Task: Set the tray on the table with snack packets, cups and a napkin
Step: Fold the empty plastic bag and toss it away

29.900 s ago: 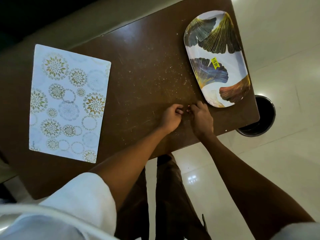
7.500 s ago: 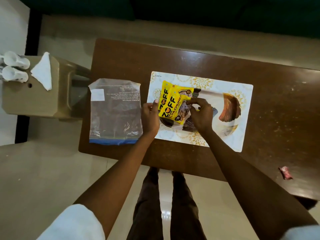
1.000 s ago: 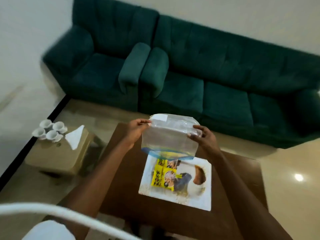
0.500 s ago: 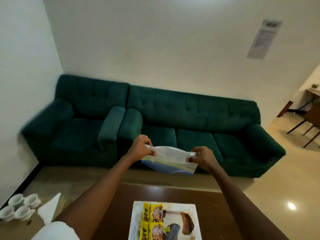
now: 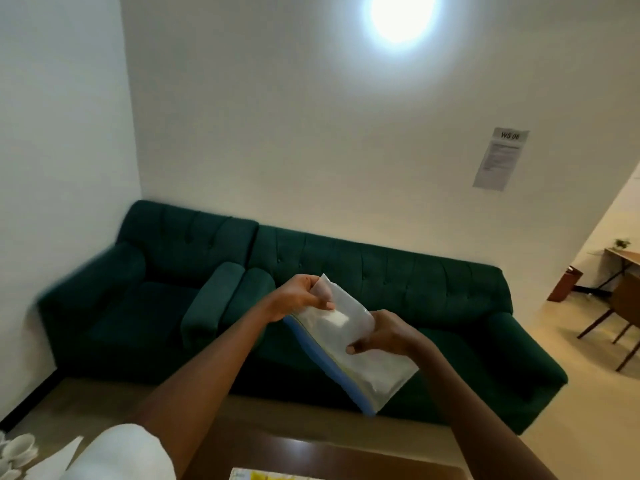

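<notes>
- Fingers [image 5: 320, 295] of my left hand [image 5: 294, 299] pinch the top corner of a clear plastic bag [image 5: 349, 344], thumb pressed against the film.
- My right hand [image 5: 384, 337] grips the same bag lower down along its right edge, thumb on the front face and the other fingers curled behind it (I cannot see their tips).
- Between the two hands the bag hangs tilted in the air in front of the green sofa [image 5: 346, 306], its blue strip running down the left edge; whether anything is inside it I cannot tell.
- Below the sofa in my view, the brown table [image 5: 346, 459] shows only its far edge, with a pale mat [image 5: 242, 474] and a sliver of yellow snack packet [image 5: 273, 477] at the frame's bottom; the tray itself I cannot make out.
- Left of the sofa and low in the corner sit white cups [image 5: 17, 452] beside a white napkin [image 5: 55, 460], well apart from the table.
- Above the sofa's right end a paper notice [image 5: 500, 159] is stuck on the wall.
</notes>
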`<state>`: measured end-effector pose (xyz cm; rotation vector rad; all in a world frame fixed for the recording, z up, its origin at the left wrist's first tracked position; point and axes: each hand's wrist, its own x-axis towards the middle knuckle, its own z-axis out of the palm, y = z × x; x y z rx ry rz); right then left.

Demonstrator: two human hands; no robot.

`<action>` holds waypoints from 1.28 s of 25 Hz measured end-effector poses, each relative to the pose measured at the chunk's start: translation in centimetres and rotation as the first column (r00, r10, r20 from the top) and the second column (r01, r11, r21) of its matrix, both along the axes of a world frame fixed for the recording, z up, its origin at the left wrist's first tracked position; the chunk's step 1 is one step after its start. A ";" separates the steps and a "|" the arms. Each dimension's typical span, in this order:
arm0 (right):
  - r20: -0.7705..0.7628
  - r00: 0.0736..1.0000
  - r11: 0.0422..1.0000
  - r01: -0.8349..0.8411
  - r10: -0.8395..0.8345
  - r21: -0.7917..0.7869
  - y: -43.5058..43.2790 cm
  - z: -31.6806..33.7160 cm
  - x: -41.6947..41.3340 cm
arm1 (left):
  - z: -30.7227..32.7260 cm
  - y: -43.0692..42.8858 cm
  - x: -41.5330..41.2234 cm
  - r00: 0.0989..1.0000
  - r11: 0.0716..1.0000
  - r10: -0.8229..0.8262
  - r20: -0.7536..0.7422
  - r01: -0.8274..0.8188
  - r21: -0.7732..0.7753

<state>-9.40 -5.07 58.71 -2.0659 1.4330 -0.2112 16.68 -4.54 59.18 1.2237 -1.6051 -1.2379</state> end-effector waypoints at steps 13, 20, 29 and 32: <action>0.751 0.614 0.962 0.051 -0.243 0.270 -0.1 -1.5 -8.9 | -2.3 1.4 -13.4 0.859 0.941 0.217 -0.464 -0.059 0.332; 0.791 0.534 0.948 0.070 -0.298 0.310 -0.4 -1.4 -8.6 | -0.5 2.0 -12.7 0.870 0.916 0.366 -0.331 -0.273 0.293; 0.840 0.437 0.946 0.191 -0.322 0.263 1.6 0.2 -4.9 | 0.9 4.1 -9.5 0.839 0.865 0.498 -0.219 -0.498 0.060; 0.840 0.464 0.944 0.290 -0.282 0.157 2.7 0.6 -3.3 | 1.4 4.5 -8.7 0.769 0.743 0.629 -0.116 -0.638 -0.200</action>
